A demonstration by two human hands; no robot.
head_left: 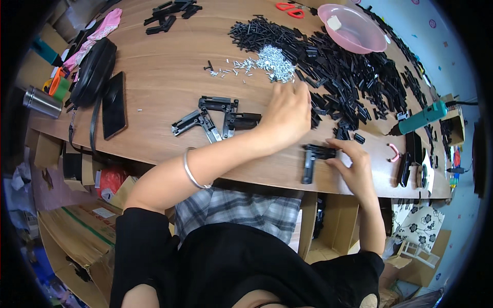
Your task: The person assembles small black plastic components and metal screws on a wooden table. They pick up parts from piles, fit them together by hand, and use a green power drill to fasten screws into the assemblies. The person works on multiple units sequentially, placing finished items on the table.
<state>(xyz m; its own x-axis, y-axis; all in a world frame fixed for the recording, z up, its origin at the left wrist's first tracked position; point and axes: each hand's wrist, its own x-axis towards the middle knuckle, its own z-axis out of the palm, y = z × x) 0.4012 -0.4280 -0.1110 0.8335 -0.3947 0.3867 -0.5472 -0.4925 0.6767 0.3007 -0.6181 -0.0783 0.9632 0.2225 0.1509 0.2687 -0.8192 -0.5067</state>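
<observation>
The wide worktop [164,66] carries everything, and the heap of black parts [359,72] lies toward its far right, probably so that both hands can reach it. The left hand [287,115] is stretched forward beside this heap, fingers bent and close together; I cannot tell whether they hold something. The right hand [353,167] pinches, between thumb and forefinger, one arm of a black L-shaped piece [308,165] at the near side of the worktop, seemingly to keep it steady. Smallest are the silver screws [275,62], gathered loosely, perhaps for easy picking.
</observation>
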